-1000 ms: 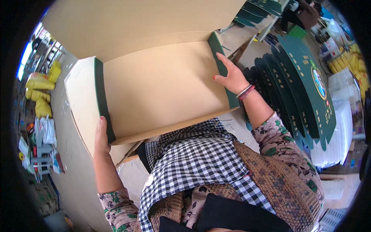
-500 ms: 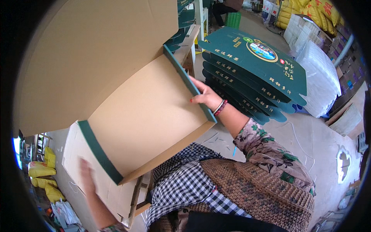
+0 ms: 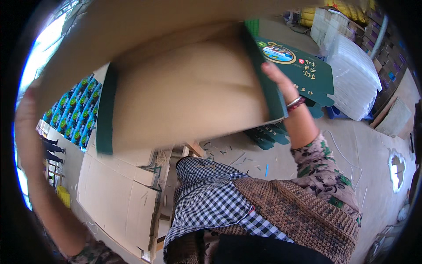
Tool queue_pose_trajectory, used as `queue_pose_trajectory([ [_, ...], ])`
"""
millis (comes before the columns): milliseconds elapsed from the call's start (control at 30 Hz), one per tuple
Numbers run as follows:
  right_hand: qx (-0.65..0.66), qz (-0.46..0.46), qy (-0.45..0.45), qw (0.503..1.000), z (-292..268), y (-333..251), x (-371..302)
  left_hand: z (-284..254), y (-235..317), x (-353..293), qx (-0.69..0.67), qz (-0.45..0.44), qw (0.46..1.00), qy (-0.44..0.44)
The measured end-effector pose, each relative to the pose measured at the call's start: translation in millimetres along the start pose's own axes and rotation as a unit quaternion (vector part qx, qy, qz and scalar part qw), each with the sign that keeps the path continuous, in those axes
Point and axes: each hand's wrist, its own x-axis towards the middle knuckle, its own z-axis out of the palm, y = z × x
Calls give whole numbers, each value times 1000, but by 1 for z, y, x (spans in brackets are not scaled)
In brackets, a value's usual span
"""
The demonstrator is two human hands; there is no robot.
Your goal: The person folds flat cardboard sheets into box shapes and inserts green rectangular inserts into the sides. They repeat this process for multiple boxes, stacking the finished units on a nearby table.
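Observation:
A cardboard box (image 3: 189,92), plain brown inside with dark green side walls, is tilted up in front of me. Its large brown lid (image 3: 101,33) stands open across the top of the view, blurred by motion. My right hand (image 3: 283,83) grips the box's right green wall, with the thumb showing along the outside. At the far left, my left hand (image 3: 27,110) is raised beside the lid's left edge. It is smeared, and its fingers are partly hidden, so I cannot make out whether it holds the lid.
Flat brown cardboard sheets (image 3: 114,189) lie on a wooden-framed stand (image 3: 154,220) at left. Behind the box is a stack of green box blanks (image 3: 316,72). A plastic-wrapped white bale (image 3: 351,77) stands at right. Blue printed sheets (image 3: 74,112) show at left. Scraps (image 3: 246,160) litter the floor.
The box has been lifted and turned, its lid swinging over the top of the view. My left hand has risen from below the box to the lid's left edge. My right hand moved right with the box.

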Motion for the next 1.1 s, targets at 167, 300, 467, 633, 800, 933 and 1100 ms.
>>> queue_pose_trajectory([
  [167,15,-57,133,989,-84,-36,9,169,107,-8,-134,238,959,81],
  [300,17,-82,213,973,-146,-46,15,264,168,36,-215,294,931,13],
  [467,20,-91,279,956,-207,-43,20,300,219,26,-263,330,906,-7],
  [633,21,-83,316,945,-276,-48,25,310,183,-22,-286,332,899,-15],
  [800,45,-60,368,927,-309,-30,-3,319,5,-137,-289,59,955,-34],
  [933,130,62,381,913,-244,55,-95,249,-134,-327,40,-472,880,-41],
  [1100,171,376,-109,904,-36,153,-130,187,-148,-564,117,-728,661,-141],
])
